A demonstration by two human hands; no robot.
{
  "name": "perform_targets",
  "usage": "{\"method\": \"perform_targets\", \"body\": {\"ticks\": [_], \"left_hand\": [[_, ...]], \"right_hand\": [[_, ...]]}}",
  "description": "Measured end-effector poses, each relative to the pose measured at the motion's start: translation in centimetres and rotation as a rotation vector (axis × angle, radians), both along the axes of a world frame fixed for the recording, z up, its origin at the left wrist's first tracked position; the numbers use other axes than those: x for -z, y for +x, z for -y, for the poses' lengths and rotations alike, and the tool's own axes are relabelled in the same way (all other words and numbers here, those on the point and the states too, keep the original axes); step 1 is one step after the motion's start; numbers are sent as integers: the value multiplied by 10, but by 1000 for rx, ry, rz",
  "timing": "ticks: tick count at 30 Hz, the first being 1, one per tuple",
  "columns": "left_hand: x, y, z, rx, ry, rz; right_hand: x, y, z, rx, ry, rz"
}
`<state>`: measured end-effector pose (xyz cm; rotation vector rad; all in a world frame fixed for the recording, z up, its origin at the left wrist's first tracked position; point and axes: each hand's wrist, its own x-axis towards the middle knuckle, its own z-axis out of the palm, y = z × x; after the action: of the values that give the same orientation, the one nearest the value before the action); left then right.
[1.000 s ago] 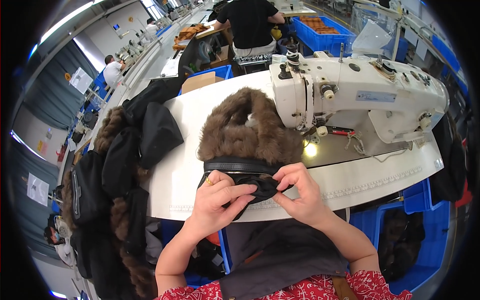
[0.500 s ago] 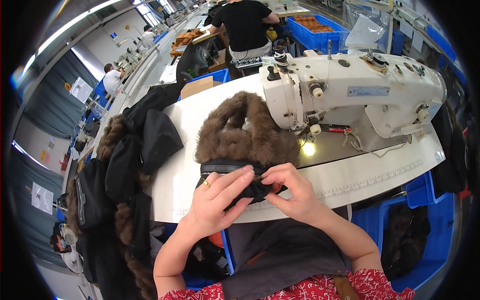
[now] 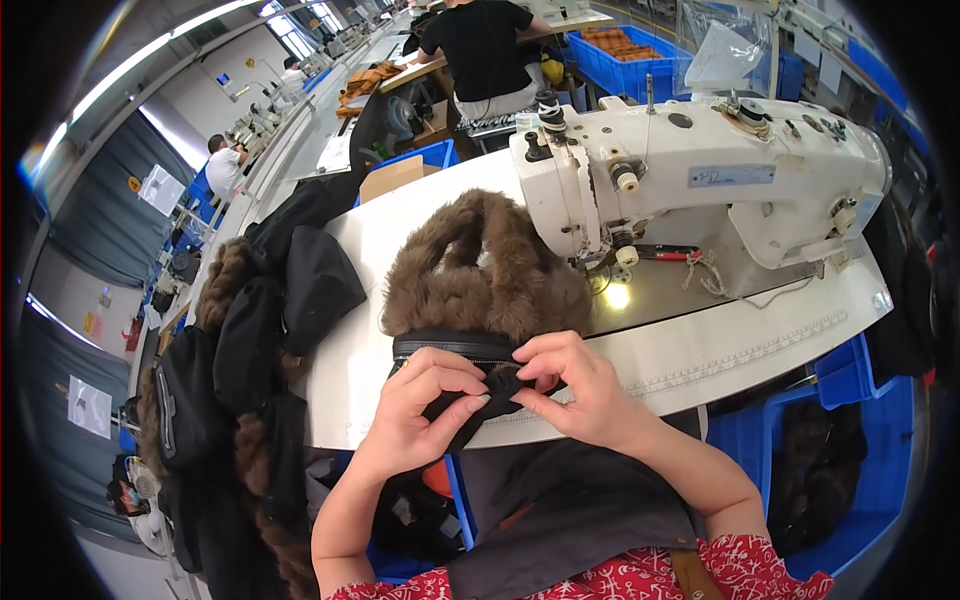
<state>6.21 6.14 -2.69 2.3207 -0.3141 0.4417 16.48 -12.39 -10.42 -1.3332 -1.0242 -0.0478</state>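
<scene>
In front of me on the table edge lies a black zippered fabric piece [image 3: 455, 348] with thick brown fur [image 3: 510, 290] attached on its far side, the fur forming loops. My left hand [image 3: 425, 410], wearing a ring, pinches the black fabric below the zipper between thumb and fingers. Close by on the right, my right hand [image 3: 580, 390] pinches the same fabric, its thumb and fingertips near the left ones. A fold of the cloth bunches between the two hands; part of it is hidden behind my fingers.
A white sewing machine [image 3: 690, 180] stands just beyond on the right, with red-handled snips [image 3: 665, 253] beside its needle area. Black fabric pieces with brown fur [image 3: 250, 330] hang heaped at the left. A blue bin [image 3: 890, 450] sits low right. Another person [image 3: 490, 50] works ahead.
My left fingers, stretched flat over the zipper before, have curled down into a pinch on the black fabric. My right hand stays close to its place, still gripping.
</scene>
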Motion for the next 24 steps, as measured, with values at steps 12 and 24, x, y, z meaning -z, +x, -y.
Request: {"method": "perform_targets", "body": {"ticks": [12, 24], "left_hand": [[-6, -11, 14, -125, 182, 42], [24, -19, -15, -81, -774, -86]], "right_hand": [[11, -1, -8, 122, 62, 421], [0, -4, -21, 182, -61, 428]]}}
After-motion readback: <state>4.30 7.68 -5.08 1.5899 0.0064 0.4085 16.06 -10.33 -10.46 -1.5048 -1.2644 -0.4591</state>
